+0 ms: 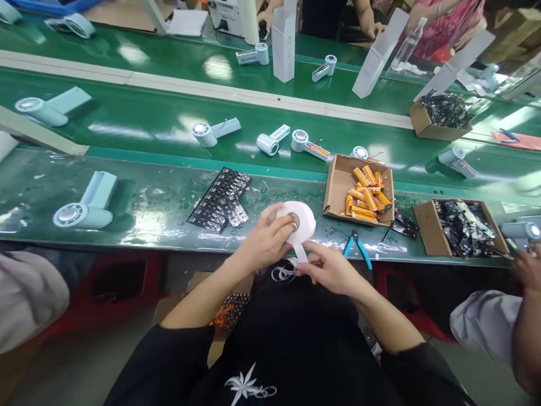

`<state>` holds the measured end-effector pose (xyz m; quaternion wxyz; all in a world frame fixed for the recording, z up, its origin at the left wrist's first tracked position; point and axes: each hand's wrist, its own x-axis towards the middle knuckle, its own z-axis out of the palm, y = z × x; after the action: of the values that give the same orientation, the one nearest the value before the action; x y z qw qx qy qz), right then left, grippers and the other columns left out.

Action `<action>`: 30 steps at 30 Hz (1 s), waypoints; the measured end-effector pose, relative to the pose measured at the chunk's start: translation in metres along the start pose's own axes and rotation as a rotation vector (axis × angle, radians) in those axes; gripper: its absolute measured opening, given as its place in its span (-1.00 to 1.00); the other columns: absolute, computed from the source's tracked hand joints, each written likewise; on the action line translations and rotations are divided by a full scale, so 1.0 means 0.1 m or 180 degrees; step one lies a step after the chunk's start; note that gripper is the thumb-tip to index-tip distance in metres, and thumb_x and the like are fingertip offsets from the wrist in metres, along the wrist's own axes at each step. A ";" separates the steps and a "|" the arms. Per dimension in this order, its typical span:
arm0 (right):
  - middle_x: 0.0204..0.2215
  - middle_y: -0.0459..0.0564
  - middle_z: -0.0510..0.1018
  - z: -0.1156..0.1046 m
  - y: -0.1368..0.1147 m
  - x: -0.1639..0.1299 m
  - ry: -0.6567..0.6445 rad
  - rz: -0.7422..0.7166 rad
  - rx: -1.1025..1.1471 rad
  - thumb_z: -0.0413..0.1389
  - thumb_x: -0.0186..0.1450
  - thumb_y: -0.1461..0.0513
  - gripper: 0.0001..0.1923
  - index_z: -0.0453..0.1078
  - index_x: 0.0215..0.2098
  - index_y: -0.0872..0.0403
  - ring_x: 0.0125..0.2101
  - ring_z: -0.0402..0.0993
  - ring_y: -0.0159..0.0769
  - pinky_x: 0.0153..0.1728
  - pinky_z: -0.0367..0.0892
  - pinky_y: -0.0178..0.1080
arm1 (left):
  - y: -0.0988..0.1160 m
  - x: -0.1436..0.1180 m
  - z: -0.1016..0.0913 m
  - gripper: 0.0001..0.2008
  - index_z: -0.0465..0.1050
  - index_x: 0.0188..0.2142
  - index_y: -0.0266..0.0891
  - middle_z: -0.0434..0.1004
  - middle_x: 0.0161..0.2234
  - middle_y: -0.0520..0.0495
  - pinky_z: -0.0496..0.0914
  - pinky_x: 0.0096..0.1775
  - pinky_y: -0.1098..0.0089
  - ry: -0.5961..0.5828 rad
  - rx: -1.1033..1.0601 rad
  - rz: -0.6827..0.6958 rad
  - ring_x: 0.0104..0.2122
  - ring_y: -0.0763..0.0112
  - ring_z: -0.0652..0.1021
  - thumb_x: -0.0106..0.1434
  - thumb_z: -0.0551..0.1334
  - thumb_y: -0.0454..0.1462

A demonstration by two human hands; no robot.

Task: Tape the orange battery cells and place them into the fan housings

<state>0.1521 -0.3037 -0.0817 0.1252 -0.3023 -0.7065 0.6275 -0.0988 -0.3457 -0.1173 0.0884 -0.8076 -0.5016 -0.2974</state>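
A roll of white tape (306, 217) is held over the bench edge in front of my body. My left hand (274, 232) grips it, with fingers at its core. Below the roll, my right hand (327, 266) pinches the loose strip of tape (300, 252) between thumb and fingers. A thin curled white strip (284, 273) hangs close to my shirt. Black circuit boards (220, 198) lie on the bench left of my hands. To the right are blue-handled cutters (357, 248) and a cardboard box (332, 194) of orange wired battery cells (367, 194).
Several light-blue handheld fan bodies (205, 135) lie along the green conveyor (147, 121); another fan body (82, 214) rests on the bench at left. A box of boards (431, 231) stands at right. Co-workers sit on both sides and opposite, one hand (528, 268) near the right edge.
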 end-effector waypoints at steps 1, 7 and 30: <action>-0.36 -0.05 0.73 0.06 -0.05 0.00 -0.0077 -0.0063 -0.0099 0.21 0.49 0.00 -0.67 0.62 0.07 0.00 -0.53 0.55 -0.27 -0.44 0.44 -0.27 | -0.03 -0.03 -0.04 -0.76 0.50 0.05 -0.17 0.64 0.03 -0.23 0.43 0.33 -0.32 0.0064 0.0044 -0.0072 0.35 -0.18 0.42 0.41 0.30 -0.22; -0.21 -0.02 0.77 -0.40 -0.14 -0.11 -0.0134 -0.0454 -0.1619 0.19 0.53 -0.05 -0.67 0.65 0.03 -0.07 -0.35 0.64 -0.17 -0.25 0.48 -0.21 | -0.24 -0.50 -0.20 -0.65 0.40 0.12 -0.16 0.63 -0.01 -0.20 0.32 0.38 -0.44 0.0317 0.0110 -0.0512 0.16 -0.05 0.58 0.35 0.23 -0.37; -0.26 0.05 0.72 -0.46 -0.30 -0.02 0.0827 -0.0328 -0.1400 0.35 0.36 -0.20 -0.54 0.72 -0.13 -0.03 -0.35 0.64 -0.08 -0.24 0.60 -0.08 | 0.27 -0.41 -0.26 -0.43 0.51 0.31 0.01 0.66 0.10 -0.05 0.49 0.39 -0.06 -0.1140 -0.0797 0.0265 0.40 0.03 0.43 0.41 0.25 -0.50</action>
<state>0.1706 -0.2685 -0.0441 0.1779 -0.3639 -0.8184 0.4075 -0.0986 -0.4008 -0.1154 -0.0909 -0.8722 -0.4347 -0.2052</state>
